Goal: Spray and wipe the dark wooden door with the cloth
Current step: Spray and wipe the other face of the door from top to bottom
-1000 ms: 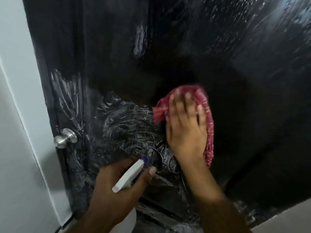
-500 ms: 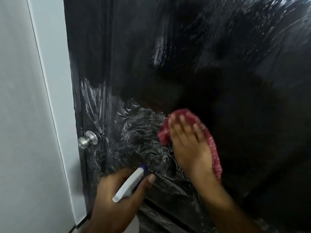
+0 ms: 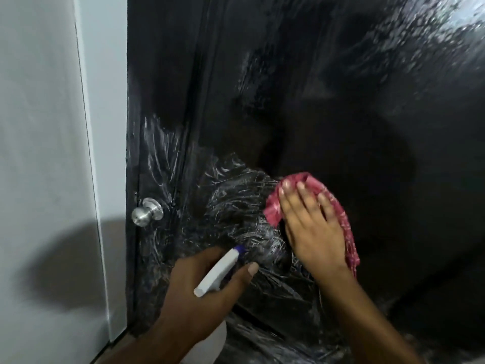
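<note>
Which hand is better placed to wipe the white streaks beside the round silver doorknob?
Right. The right hand presses the red patterned cloth flat on the dark wooden door, beside the white streaks. The left hand grips the white spray bottle and holds no cloth.

The right hand [image 3: 312,227] covers most of the cloth [image 3: 341,214], only red edges showing. The left hand [image 3: 199,292] hides the bottle [image 3: 217,271] below its head, and the body runs off the bottom edge. The door [image 3: 341,101] is cut off top, right and bottom, its upper right blurred.
</note>
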